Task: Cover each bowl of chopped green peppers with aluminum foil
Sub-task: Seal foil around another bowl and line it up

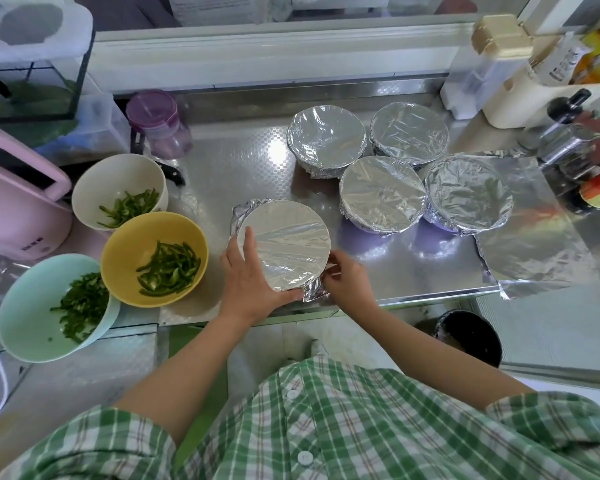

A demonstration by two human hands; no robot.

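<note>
Foil point(291, 237) lies tight over bowl point(238, 220) at front edge of desk point(239, 161). L hand point(253, 282) flat on top, fingers spread, thumb along near rim. R hand point(347, 277) pinches crumpled foil at bowl's near-right rim. Four wrapped bowls point(381, 195) sit back right; white bowl point(118, 181), yellow bowl point(153, 237) & green bowl point(32, 306) w/ pepper strips point(170, 268) stand uncovered at left

Both hands point(248, 277) — on foil-covered bowl point(288, 244)

No print reads clearly; lettering on the white pouch point(565, 65) is blurred.
</note>
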